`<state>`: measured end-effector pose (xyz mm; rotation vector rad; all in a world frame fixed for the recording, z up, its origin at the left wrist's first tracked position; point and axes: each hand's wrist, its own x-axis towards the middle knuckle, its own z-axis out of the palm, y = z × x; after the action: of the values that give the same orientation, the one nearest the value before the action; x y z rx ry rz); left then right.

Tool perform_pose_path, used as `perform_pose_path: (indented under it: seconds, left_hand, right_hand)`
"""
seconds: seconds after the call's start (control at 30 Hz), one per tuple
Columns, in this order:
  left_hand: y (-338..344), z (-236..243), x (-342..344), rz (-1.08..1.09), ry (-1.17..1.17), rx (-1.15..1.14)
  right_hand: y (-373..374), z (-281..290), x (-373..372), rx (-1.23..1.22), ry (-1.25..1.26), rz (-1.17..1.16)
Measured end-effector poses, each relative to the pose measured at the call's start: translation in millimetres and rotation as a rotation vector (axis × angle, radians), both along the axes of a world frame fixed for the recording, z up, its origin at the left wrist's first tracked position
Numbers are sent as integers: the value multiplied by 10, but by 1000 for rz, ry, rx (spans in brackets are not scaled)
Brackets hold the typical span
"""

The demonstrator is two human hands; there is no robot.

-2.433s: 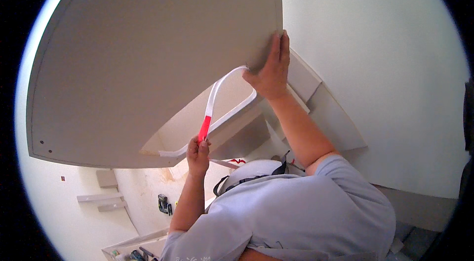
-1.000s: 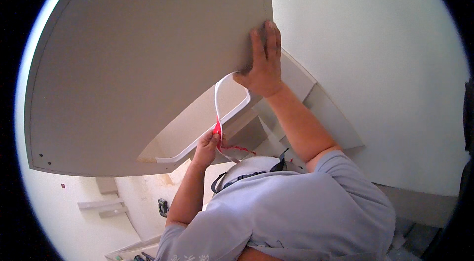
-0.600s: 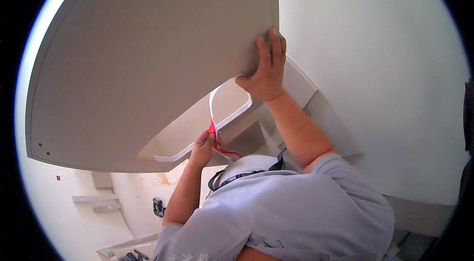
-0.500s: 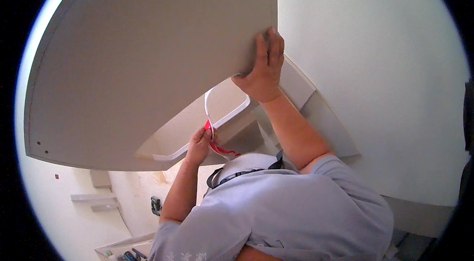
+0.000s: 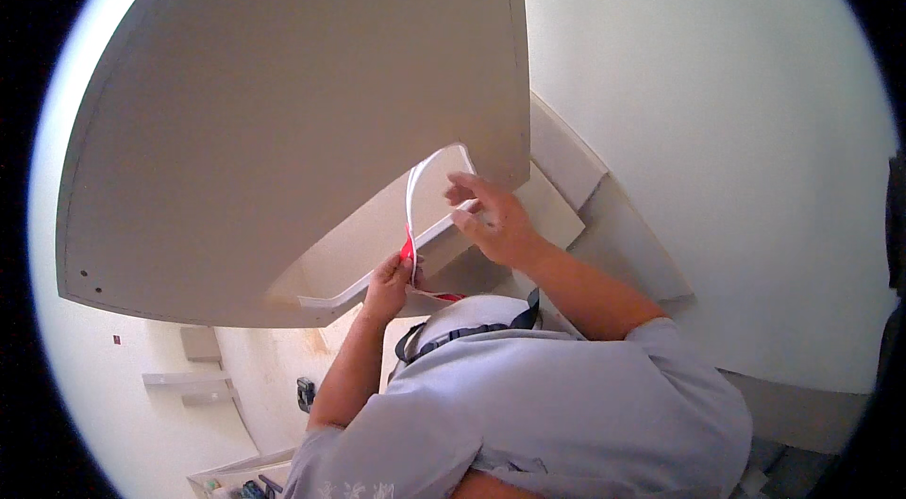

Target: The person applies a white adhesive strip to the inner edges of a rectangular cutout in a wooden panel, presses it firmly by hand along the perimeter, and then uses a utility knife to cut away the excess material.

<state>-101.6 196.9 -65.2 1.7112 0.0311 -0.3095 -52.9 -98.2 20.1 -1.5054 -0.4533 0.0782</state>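
Observation:
A large grey board [image 5: 245, 93] fills the upper left, with an opening along its lower edge that a white strip [image 5: 332, 301] lines. A loose length of the white strip loops down from that edge, with red film [image 5: 408, 245] on its lower part. My left hand [image 5: 388, 286] grips the strip at the red part, where red and white lengths trail below it. My right hand [image 5: 491, 221] hangs off the board's face, in front of the opening and just right of the loop, its fingers bent and apart, holding nothing that I can see.
A plain pale wall [image 5: 717, 122] rises at the right, beside stepped white panels [image 5: 630, 225]. Below the board are narrow white ledges [image 5: 184, 376], a dark power tool [image 5: 306, 393] and, at the bottom edge, a tray of tools [image 5: 255, 490]. A black strap [image 5: 462, 336] crosses my body.
My right hand has left the board's edge and come down to beside the loop, its fingers now bent. My left hand still holds the red-backed strip, at about the same place.

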Motion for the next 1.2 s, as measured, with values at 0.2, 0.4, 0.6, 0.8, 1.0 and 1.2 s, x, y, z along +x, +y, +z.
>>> perform_pose_path:
  seconds: [0.2, 0.4, 0.6, 0.8, 1.0, 1.2]
  left_hand:
    - [-143, 189, 61, -35, 27, -42]
    - [-82, 91, 162, 2, 53, -94]
    - [-99, 168, 140, 57, 12, -71]
    - [-13, 219, 207, 56, 8, -127]
    - [-90, 234, 192, 168, 37, -191]
    - [-79, 183, 240, 126, -8, -236]
  right_hand:
    - [420, 236, 77, 702, 207, 98]
    - [578, 372, -26, 1189, 388, 194]
    - [578, 343, -51, 1303, 450, 201]
    - [611, 408, -67, 1333, 403, 204]
    - [536, 481, -75, 1484, 502, 306]
    - [353, -79, -22, 682, 272, 181]
